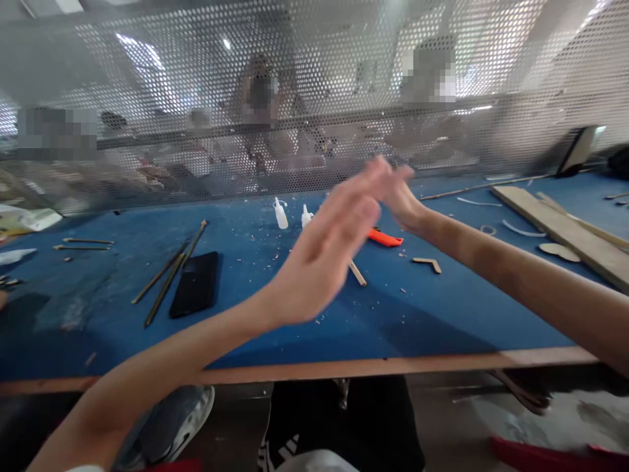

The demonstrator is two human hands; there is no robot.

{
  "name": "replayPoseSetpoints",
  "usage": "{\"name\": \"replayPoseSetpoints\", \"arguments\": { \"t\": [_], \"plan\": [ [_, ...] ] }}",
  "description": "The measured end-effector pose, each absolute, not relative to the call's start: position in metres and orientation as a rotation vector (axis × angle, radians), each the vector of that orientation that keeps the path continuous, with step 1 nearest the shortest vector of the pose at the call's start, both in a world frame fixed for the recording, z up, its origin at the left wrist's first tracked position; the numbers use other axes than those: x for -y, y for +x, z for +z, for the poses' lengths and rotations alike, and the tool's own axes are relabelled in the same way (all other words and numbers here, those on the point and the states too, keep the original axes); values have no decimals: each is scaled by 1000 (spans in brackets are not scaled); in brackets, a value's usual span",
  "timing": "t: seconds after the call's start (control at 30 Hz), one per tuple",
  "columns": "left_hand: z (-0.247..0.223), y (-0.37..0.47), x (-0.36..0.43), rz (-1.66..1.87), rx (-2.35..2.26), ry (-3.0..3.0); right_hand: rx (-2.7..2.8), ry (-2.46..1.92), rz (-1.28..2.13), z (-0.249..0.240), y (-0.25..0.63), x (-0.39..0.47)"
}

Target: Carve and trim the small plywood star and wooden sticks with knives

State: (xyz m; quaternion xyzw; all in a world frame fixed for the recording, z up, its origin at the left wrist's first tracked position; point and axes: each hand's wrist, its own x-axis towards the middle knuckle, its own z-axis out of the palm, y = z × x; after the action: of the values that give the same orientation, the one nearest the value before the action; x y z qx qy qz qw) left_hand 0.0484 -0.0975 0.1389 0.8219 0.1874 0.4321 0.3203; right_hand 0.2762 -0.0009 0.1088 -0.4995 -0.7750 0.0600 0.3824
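My left hand point(327, 252) is raised above the blue table, its fingers stretched out and blurred by motion, with nothing seen in it. Just beyond its fingertips is my right hand point(398, 190), partly covered by the left, its visible fingers spread and smeared. Whether the two hands touch I cannot tell. Below and between them lie an orange-red cutter point(386, 238) and a short wooden stick point(358, 273). One white glue bottle point(280, 214) stands tilted beyond my left hand, and a second bottle point(306, 215) is partly hidden by it.
A black phone point(195, 285) lies at left beside several thin sticks point(162, 282). An L-shaped wooden piece point(429, 263) rests right of centre. A long plank point(565, 229) lies at far right. Behind the table point(295, 347) rises a perforated metal screen point(334, 78), with people beyond.
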Motion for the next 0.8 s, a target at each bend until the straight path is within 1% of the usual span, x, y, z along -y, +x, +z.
{"name": "replayPoseSetpoints", "arguments": {
  "t": [0.1,0.17,0.23,0.33,0.43,0.57,0.67,0.8],
  "plan": [
    [127,50,109,1110,-536,2361,2158,-1246,146,96,257,28],
    [110,44,101,1108,-630,2556,2372,-1251,93,80,249,50],
    [87,36,84,937,-742,2767,2467,-1355,47,62,247,65],
    [51,25,55,717,-901,2863,2516,-1494,95,38,250,68],
    [29,17,35,631,-1021,2858,2510,-1551,164,26,256,56],
    [25,9,26,692,-1078,2798,2399,-1485,253,21,265,45],
    [30,3,24,758,-1128,2754,2262,-1485,218,20,272,41],
    [36,-2,23,756,-1108,2721,2100,-1524,200,25,280,37]
  ]
}}
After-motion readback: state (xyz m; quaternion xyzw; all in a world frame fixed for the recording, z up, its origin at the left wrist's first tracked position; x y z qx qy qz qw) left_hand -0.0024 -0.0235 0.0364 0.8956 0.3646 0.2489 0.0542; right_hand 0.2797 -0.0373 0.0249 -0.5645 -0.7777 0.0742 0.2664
